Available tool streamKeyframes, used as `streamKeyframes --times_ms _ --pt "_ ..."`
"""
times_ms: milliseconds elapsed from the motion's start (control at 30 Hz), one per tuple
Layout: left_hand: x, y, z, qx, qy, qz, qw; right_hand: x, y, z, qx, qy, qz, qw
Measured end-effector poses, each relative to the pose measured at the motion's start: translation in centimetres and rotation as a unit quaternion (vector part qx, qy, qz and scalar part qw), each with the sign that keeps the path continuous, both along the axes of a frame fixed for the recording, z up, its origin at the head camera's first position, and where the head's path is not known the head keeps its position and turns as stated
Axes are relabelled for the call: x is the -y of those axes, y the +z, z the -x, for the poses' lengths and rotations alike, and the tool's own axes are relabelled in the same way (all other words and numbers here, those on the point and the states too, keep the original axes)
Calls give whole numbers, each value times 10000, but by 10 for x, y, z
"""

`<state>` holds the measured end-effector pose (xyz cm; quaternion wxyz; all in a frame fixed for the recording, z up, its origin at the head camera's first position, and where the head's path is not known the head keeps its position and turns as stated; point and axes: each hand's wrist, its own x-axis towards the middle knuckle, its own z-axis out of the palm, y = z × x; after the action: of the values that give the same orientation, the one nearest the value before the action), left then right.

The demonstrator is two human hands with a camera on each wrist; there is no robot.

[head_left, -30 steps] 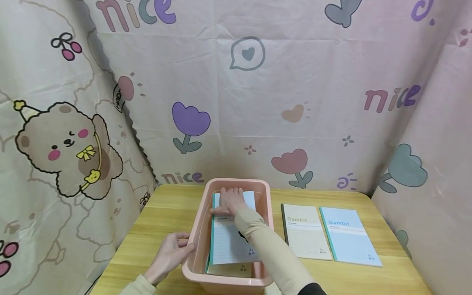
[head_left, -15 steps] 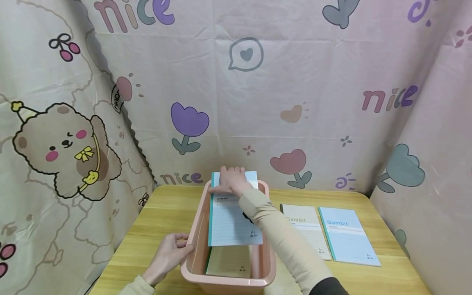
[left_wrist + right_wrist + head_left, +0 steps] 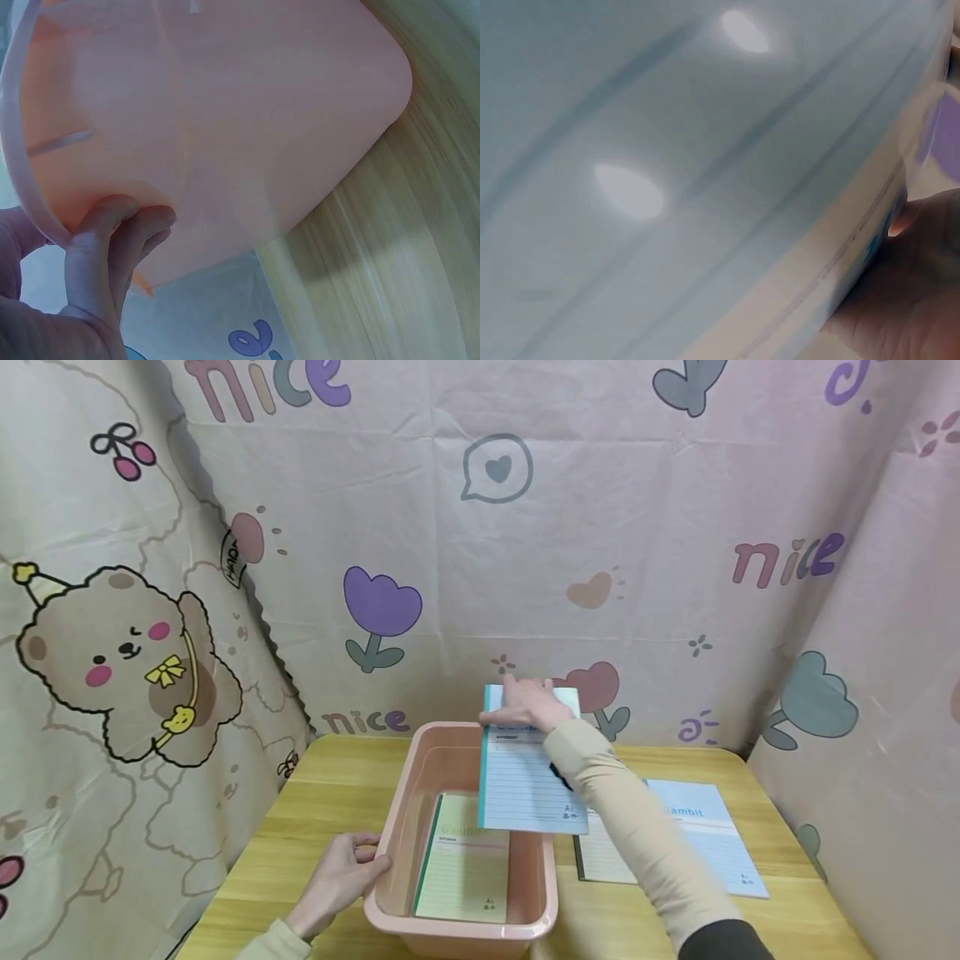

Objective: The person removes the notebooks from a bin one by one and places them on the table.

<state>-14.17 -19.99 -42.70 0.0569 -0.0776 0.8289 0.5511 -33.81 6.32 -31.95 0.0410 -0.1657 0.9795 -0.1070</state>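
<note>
My right hand grips a light blue notebook with a teal spine by its top end, the thumb at the spine side. The notebook hangs over the right rim of a pink plastic bin, and fills most of the right wrist view. With thumb and fingers, my left hand pinches the bin's left rim; in the left wrist view its fingers curl against the outer wall under the lip. Inside the bin a pale yellow-green notebook with a green spine lies flat at the bottom.
Right of the bin, a cream notebook with a dark spine lies partly hidden behind my right sleeve. Beside it rests another blue notebook. All stand on a wooden table with a patterned curtain hanging behind.
My right hand has lifted the blue notebook up out of the bin and carried it right, uncovering the yellow-green notebook beneath. The left hand has kept its hold on the rim.
</note>
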Motion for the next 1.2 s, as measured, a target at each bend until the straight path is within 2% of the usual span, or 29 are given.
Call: streamKeyframes --times_ms 167,400,600,833,1200 --pt "0 1 -1 -1 45 12 10000 -42 -6 4 10 76 -5 10000" --pt "-3 0 0 3 222 26 9997 -100 -37 7 -94 170 33 9998" --pt "-3 -1 1 -25 233 38 9997 -138 -63 0 30 125 174 9998" --pt "-1 0 1 40 134 4 9999 -154 -109 -14 -184 90 121 9997" --pt "0 -1 0 30 109 0 9999 -161 -169 -33 94 -24 446 9990"
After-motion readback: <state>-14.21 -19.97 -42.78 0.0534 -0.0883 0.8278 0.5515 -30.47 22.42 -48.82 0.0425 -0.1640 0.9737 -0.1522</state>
